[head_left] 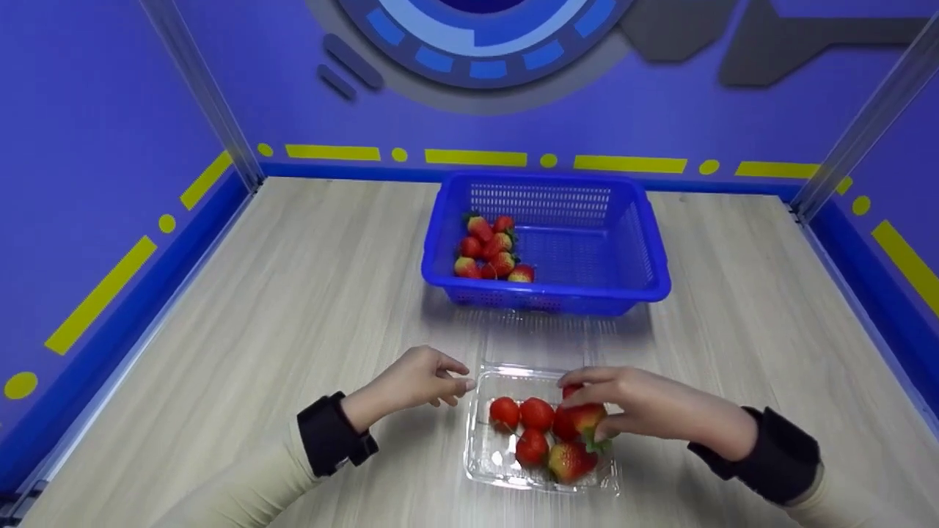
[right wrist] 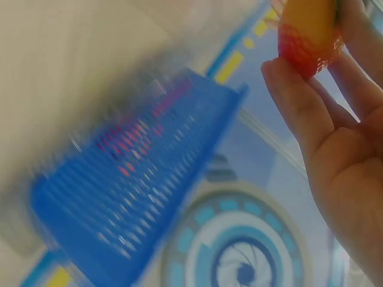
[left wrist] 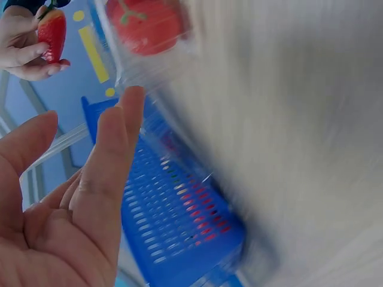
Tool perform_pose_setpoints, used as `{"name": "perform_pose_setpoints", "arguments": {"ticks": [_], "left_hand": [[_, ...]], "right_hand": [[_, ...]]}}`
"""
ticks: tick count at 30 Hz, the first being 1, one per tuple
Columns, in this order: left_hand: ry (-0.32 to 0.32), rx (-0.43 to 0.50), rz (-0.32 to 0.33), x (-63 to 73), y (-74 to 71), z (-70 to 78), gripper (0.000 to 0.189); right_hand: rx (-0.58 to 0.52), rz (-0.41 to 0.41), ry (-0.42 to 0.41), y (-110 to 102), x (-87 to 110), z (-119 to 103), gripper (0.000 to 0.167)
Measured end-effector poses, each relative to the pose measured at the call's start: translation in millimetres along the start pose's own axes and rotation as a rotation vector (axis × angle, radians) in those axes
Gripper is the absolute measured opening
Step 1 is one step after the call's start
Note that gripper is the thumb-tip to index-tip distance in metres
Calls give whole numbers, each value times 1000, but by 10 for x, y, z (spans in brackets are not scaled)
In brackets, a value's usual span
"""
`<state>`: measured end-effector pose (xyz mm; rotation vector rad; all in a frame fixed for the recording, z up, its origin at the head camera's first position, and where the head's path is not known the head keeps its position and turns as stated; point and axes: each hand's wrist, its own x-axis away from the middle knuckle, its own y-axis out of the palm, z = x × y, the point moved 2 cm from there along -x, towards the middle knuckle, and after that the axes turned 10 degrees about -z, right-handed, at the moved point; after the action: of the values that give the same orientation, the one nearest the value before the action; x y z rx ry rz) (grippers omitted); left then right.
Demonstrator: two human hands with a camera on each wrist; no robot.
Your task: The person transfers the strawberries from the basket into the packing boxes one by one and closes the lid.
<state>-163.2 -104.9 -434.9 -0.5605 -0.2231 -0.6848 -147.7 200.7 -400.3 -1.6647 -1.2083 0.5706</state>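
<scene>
My right hand (head_left: 623, 400) pinches a strawberry (head_left: 589, 418) over the right side of a clear plastic box (head_left: 480, 458). In the left wrist view this strawberry (left wrist: 52, 36) hangs from the fingers, clear of the box. Inside the box sit 3 cherry tomatoes (head_left: 537, 414), a strawberry (head_left: 571, 460) at the front right, and more red fruit partly hidden under the right hand. My left hand (head_left: 414, 378) holds nothing; its relaxed fingers are beside the box's left wall. Whether they touch it I cannot tell.
Behind the box stands a blue perforated basket (head_left: 546, 292), with several strawberries (head_left: 499, 262) heaped in its left part. The box's clear lid (head_left: 539, 334) lies unfolded toward the basket. Blue panels (head_left: 477, 132) enclose the wooden tabletop (head_left: 330, 279) at the back and sides.
</scene>
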Motion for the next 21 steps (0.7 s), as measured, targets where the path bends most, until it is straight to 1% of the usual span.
{"name": "perform_pose_setpoints", "arguments": {"ticks": [8, 10, 12, 17, 21], "left_hand": [[-37, 63, -46, -120, 130, -104, 29], [-42, 83, -44, -132, 152, -121, 28], [-35, 90, -37, -143, 170, -137, 26], [-25, 72, -24, -162, 189, -175, 20], [-40, 75, -15, -167, 181, -170, 18]], "right_hand": [[-28, -37, 13, 278, -57, 50, 39], [-32, -45, 10, 317, -70, 57, 40], [-29, -49, 5, 341, -82, 62, 40], [-13, -59, 9, 368, -103, 62, 42], [22, -63, 15, 401, -126, 39, 43]]}}
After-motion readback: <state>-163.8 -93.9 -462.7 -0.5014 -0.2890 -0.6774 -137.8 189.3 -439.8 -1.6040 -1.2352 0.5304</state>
